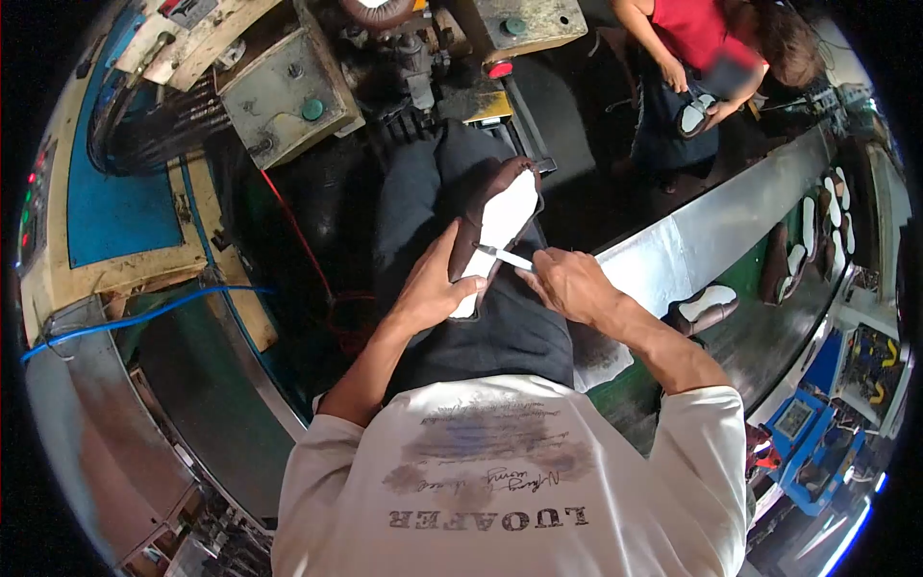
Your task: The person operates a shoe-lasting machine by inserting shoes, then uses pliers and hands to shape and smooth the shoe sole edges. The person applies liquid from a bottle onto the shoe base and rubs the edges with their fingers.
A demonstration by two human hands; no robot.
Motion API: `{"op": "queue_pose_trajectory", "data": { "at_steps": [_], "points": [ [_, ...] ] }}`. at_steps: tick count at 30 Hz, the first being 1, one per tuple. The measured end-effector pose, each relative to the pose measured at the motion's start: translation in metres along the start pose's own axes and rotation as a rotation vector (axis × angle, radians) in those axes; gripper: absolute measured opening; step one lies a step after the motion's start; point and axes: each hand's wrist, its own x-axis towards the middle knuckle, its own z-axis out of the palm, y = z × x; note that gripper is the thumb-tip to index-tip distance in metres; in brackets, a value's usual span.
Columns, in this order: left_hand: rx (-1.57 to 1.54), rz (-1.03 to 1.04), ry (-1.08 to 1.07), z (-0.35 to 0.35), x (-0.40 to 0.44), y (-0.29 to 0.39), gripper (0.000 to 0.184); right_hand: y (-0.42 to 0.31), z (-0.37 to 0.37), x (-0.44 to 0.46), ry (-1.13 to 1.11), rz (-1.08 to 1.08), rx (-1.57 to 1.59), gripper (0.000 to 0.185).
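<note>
Over the lap (510, 356), the left hand (435, 284) grasps a brown shoe (498, 229), long axis running away and slightly rightward. Just right of it, the right hand (567, 282) pinches a white-handled tool (515, 260) reaching across the sole (508, 207). Another shoe (710, 308) lies farther right.
</note>
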Motion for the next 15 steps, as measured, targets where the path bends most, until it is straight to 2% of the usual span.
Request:
{"op": "queue_pose_trajectory", "data": {
  "at_steps": [1,4,5,8,10,12,13,14,15],
  "points": [
    [-0.175,0.124,-0.024,0.002,0.005,-0.006,0.092,-0.001,-0.003,0.001,-0.032,0.012,0.017,0.041],
    [-0.82,-0.11,-0.219,-0.013,0.009,-0.005,0.083,-0.004,-0.006,-0.001,-0.104,0.057,0.054,0.04],
    [-0.857,-0.246,-0.219,-0.015,0.01,0.005,0.076,-0.005,-0.005,-0.002,-0.115,0.059,0.051,0.04],
    [-0.457,-0.073,-0.085,0.004,0.016,-0.012,0.075,0.008,-0.006,-0.007,-0.015,0.031,0.11,0.031],
    [-0.282,-0.08,-0.069,0.005,0.015,-0.006,0.079,0.008,-0.017,-0.009,0.127,0.019,0.211,0.034],
    [-0.197,-0.053,-0.06,0.007,0.012,-0.005,0.08,-0.006,-0.041,-0.006,0.318,0.036,0.354,0.04],
    [-0.173,-0.024,-0.066,0.009,0.012,-0.006,0.08,-0.013,-0.048,0.002,0.394,0.04,0.367,0.057],
    [-0.148,0.009,-0.068,0.01,0.013,-0.006,0.08,-0.023,-0.054,0.012,0.47,0.027,0.311,0.051],
    [-0.122,0.045,-0.066,0.009,0.014,-0.006,0.08,-0.017,-0.041,0.019,0.405,0.062,0.184,0.043]
  ]
}}
